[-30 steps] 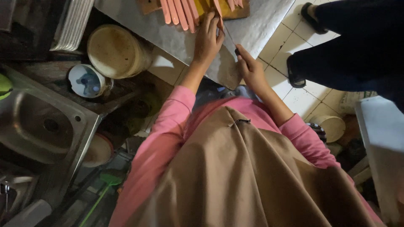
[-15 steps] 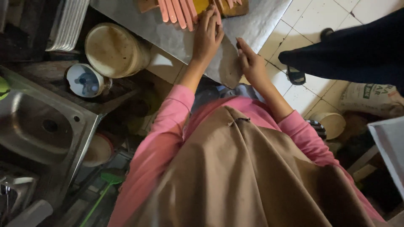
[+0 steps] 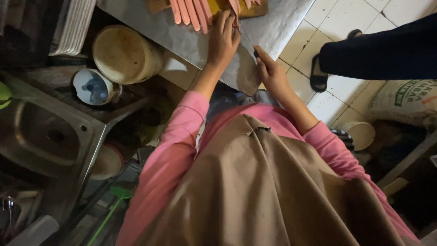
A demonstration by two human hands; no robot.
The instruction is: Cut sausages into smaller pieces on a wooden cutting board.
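Observation:
Several long pink strips (image 3: pixel 189 11) lie side by side on a wooden cutting board (image 3: pixel 255 9) at the top edge, on a metal-covered table (image 3: pixel 191 41). My left hand (image 3: pixel 223 43) reaches onto the board and its fingertips pinch one pink strip (image 3: pixel 235 7). My right hand (image 3: pixel 271 73) hovers at the table's near corner, closed around the dark handle of a knife (image 3: pixel 256 53). The thin blade points toward the left hand's fingers. My pink sleeves and tan cloth fill the lower half of the view.
A cream bucket (image 3: pixel 125 54) and a small round container (image 3: pixel 93 86) stand below the table at left, beside a steel sink (image 3: pixel 41 132). Another person's dark trouser leg (image 3: pixel 382 54) and sandal (image 3: pixel 316 73) stand on the tiled floor at right. A sack (image 3: pixel 405 102) and white bowl (image 3: pixel 362 134) lie nearby.
The other person's leg has stepped away to the right. My left hand has shifted slightly up onto the board, and my right hand stays close beside it.

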